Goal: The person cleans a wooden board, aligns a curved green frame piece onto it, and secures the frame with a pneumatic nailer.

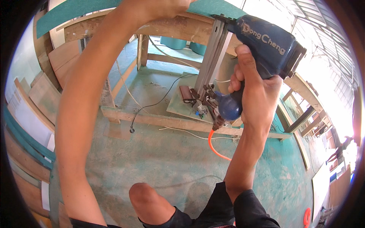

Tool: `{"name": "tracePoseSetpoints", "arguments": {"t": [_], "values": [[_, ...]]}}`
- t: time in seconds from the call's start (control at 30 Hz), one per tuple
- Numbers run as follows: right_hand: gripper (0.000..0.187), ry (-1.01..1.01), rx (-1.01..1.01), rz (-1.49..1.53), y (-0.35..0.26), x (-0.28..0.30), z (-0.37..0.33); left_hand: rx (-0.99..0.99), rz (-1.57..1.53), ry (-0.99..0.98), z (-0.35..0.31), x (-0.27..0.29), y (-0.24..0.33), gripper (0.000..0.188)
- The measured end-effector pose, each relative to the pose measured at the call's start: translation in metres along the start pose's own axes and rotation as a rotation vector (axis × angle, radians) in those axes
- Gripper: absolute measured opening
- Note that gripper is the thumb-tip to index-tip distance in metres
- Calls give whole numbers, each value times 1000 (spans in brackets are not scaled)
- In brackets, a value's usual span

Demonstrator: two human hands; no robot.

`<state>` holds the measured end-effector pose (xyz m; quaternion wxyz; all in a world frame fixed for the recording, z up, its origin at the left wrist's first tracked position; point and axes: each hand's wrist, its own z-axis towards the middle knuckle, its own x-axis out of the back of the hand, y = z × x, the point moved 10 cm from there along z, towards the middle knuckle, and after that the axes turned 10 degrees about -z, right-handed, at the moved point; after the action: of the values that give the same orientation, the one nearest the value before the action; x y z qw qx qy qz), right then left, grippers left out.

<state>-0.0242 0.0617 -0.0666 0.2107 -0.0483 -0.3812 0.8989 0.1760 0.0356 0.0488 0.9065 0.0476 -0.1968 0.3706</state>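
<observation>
Head view: nail gun, gripped by my right fingers; left of it, left hand, fingers indiscernible; stray squeeze could wound it.

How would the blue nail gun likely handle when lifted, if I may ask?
The blue nail gun would probably feel rigid, given its hard-looking body and straight grey magazine. It may be top-heavy, since its bulk sits above the grip of the right hand. The orange hose might tug slightly, hanging below.
</observation>
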Motion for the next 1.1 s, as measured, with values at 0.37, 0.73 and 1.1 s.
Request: {"name": "tracePoseSetpoints", "arguments": {"t": [0.37, 0.73, 1.1], "values": [[26, 21, -22, -46, -2, -1, -3, -162, 10, 77, -3, -5, 2, 29], [27, 33, 30, -29, -9, -8, -8, -61, -31, 118, -6, -3, -7, 27], [26, -2, 29, 23, -14, -16, -10, -125, 19, 122, -9, 4, -12, 29]]}}
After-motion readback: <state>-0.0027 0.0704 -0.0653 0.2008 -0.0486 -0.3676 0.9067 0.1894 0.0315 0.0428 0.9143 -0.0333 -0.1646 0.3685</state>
